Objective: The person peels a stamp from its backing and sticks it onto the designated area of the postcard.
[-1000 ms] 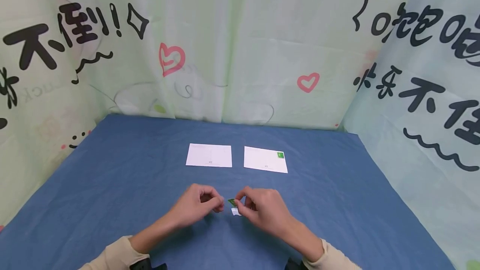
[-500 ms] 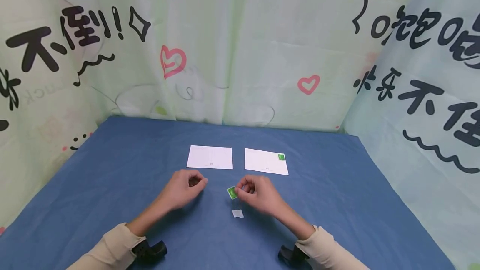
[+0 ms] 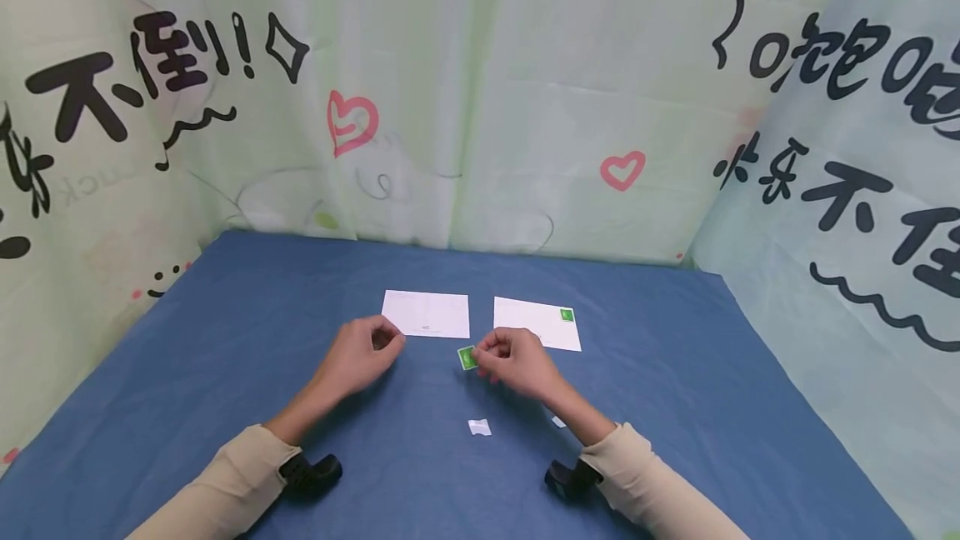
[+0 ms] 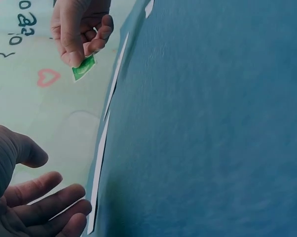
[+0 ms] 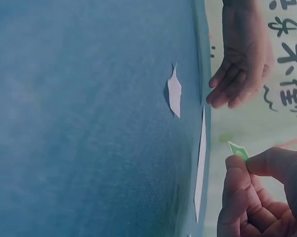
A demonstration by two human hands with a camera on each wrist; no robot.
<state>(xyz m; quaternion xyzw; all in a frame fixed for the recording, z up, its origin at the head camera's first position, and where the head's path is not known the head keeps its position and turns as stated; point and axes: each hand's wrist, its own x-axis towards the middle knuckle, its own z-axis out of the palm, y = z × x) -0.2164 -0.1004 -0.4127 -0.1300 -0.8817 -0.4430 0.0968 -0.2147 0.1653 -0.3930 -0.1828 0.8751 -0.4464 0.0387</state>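
Between thumb and fingertips, my right hand (image 3: 517, 362) pinches a small green stamp (image 3: 467, 357) with a white border by its edge. In the right wrist view the stamp (image 5: 240, 150) sticks out past the fingertips. The hand is above the cloth, overlapping the near edge of the right white postcard (image 3: 525, 315), which has a similar green stamp (image 3: 567, 315) at its upper right corner. My left hand (image 3: 365, 357) holds nothing; its relaxed fingers (image 4: 45, 205) and thumb are apart in the left wrist view. It hovers by the near left corner of the left postcard (image 3: 427, 313), whose face shows no stamp.
A blue cloth (image 3: 262, 340) covers the table. A small white paper scrap (image 3: 480, 427) lies in front of the hands, and another scrap (image 3: 558, 422) is partly hidden by the right wrist. Printed curtains (image 3: 420, 90) hang around the back and sides.
The right hand has lifted the green stamp away from the white scrap and carried it forward towards the postcards. My left hand has moved forward and left, away from the right hand.
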